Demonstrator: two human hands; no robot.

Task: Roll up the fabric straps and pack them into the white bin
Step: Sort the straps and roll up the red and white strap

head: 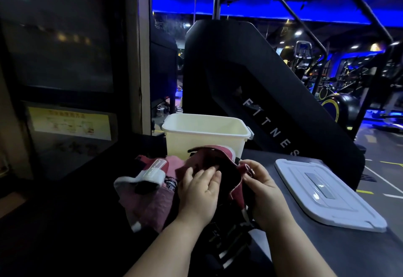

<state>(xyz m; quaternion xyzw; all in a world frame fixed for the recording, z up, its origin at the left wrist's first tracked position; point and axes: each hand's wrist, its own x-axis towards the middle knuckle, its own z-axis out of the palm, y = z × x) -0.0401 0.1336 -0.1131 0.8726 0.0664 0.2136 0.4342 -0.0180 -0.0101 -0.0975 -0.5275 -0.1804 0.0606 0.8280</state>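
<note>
The red strap [214, 155] is held up just in front of the white bin [205, 133]. The left hand [199, 191] lays nearly straight fingers [210, 173] on it, and the right hand [260, 191] pinches its edge.

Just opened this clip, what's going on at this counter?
A person is working a dark red strap over a counter. The left hand rests on it while the right hand pinches its edge. It is not yet rolled. More pink straps lie piled to the left. The white bin stands open behind, its lid lying to the right. No strap shows inside it from here.
</note>
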